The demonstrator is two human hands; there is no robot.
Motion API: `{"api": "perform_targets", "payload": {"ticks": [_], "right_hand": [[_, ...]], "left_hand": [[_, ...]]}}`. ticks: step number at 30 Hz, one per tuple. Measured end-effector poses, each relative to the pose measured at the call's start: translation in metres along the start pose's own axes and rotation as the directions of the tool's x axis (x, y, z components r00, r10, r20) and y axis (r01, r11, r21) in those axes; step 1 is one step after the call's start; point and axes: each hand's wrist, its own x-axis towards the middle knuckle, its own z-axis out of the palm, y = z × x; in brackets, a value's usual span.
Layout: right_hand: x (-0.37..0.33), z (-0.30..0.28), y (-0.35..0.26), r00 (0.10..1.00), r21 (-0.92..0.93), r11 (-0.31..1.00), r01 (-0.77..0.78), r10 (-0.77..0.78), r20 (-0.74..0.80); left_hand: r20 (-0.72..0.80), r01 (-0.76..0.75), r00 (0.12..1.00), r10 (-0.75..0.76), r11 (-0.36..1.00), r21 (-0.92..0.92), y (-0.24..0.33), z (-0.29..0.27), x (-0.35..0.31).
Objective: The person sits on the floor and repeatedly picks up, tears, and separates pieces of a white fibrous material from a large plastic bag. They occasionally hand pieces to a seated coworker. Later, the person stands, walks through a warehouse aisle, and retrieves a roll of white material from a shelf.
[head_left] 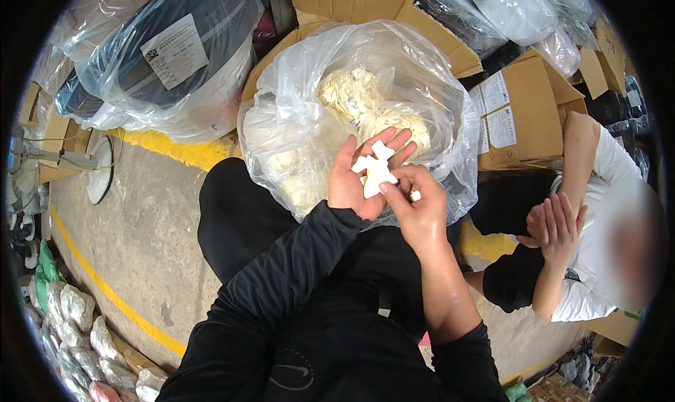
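Left hand (350, 185) lies spread, palm up, under small white pieces (377, 171) at the clear bag's (281, 96) near side; right hand (425, 214) pinches their lower end. They look light, fairly stiff, best held by edges.

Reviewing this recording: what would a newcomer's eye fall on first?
First, the small white pieces on the open left hand, mid-picture, with the right hand fingering them. Just beyond, a big clear bag of cream-coloured bundles bulges from an open box. At right sits a person in a white shirt.
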Motion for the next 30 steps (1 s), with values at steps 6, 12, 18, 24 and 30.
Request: {"api": "perform_targets", "payload": {"ticks": [6,12,18,24,30], "right_hand": [[0.014,-0.019,-0.002,0.985,0.081,0.982,-0.169,0.170,-0.005],[0.022,-0.018,-0.003,0.991,0.062,0.989,-0.132,0.132,0.005],[0.011,-0.008,-0.012,0.999,-0.317,0.948,-0.012,0.022,0.025],[0.012,-0.003,-0.005,0.976,0.055,0.975,-0.213,0.216,-0.038],[0.018,-0.024,-0.002,0.919,0.914,0.273,-0.301,0.340,0.201]], "left_hand": [[-0.070,0.082,0.994,-0.084,0.996,-0.037,-0.002,-0.001,-0.005],[-0.067,0.111,0.991,-0.115,0.993,-0.050,-0.002,-0.004,-0.008],[-0.058,0.059,0.996,-0.061,0.998,-0.035,-0.006,-0.008,-0.004],[-0.043,0.017,0.999,-0.020,0.997,-0.069,-0.005,-0.007,-0.004],[0.042,0.032,0.999,-0.028,0.993,-0.111,0.002,-0.006,-0.006]]}}
